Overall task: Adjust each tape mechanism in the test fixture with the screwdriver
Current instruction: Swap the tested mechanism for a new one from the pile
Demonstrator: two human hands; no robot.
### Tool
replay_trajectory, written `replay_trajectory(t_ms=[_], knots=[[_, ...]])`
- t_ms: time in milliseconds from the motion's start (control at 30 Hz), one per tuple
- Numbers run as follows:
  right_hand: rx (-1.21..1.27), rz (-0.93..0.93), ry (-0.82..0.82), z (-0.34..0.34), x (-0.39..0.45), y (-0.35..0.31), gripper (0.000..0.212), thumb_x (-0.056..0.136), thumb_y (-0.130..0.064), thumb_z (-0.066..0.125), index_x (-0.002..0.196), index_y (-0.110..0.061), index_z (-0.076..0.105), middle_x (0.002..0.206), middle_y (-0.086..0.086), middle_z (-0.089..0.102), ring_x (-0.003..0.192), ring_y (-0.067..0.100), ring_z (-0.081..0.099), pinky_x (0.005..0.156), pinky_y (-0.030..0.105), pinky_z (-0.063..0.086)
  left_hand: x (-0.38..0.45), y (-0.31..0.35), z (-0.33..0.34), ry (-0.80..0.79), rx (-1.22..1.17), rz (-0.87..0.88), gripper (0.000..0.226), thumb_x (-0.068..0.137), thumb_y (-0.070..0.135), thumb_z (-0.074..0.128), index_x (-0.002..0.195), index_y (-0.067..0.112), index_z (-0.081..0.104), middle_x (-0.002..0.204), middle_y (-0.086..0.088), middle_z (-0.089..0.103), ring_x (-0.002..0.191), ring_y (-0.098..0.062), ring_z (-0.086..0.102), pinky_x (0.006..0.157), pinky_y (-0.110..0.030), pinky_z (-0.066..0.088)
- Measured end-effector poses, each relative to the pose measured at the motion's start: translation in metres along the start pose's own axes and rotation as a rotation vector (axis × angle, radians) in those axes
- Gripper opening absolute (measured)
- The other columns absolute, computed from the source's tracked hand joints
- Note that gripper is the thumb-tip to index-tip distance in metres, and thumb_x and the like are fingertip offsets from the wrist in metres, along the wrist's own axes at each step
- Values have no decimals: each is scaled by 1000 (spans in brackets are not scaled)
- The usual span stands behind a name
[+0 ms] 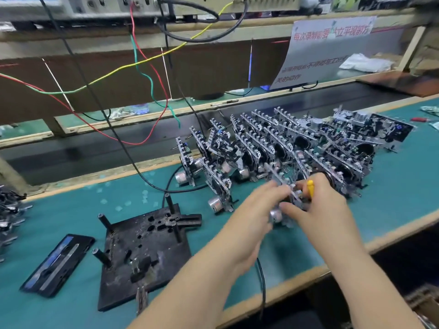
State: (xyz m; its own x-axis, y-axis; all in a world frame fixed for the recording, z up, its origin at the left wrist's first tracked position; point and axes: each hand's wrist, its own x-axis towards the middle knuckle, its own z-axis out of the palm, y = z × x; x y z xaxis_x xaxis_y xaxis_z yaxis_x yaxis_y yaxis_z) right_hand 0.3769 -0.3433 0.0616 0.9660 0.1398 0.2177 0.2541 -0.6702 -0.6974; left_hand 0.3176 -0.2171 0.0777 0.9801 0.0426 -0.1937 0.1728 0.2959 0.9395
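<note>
Tape mechanism (286,200) held above green bench mat (71,210), silver motor can and metal frame, blurred, left hand (256,210) and right hand (318,205) both grasping it, yellow-handled screwdriver (310,187) tucked in right, black test fixture (142,252) at 8 o'clock, mechanism rows (297,143) at 12.

Green-matted bench (71,217) carried black test fixture (145,252), crowded rows of tape mechanisms (285,148), flat black tray (58,264), red-handled tool (421,119).
</note>
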Motion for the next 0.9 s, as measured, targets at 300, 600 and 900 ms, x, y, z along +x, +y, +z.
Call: replay_trajectory(t_ms=[300,600,900], knots=[[-72,-98,80,20,16,12,40,86,4,71,120,-8,54,99,1,58,92,35,64,73,38,45,49,-26,10,34,127,-10,23,104,46,45,117,39,62,110,37,64,100,23,54,103,-21,40],[84,-351,271,17,-10,-16,33,85,1,67,104,-16,45,121,-1,57,101,28,55,85,28,45,47,-20,-1,64,218,24,46,106,37,47,146,16,52,155,1,47,143,-12,42,120,-35,28],[629,-500,-238,63,-66,-103,29,87,-19,62,106,-39,51,122,-7,67,95,19,72,82,53,55,-96,10,-76,348,345,407,47,80,56,59,121,32,64,117,10,71,113,-9,64,104,-40,48]])
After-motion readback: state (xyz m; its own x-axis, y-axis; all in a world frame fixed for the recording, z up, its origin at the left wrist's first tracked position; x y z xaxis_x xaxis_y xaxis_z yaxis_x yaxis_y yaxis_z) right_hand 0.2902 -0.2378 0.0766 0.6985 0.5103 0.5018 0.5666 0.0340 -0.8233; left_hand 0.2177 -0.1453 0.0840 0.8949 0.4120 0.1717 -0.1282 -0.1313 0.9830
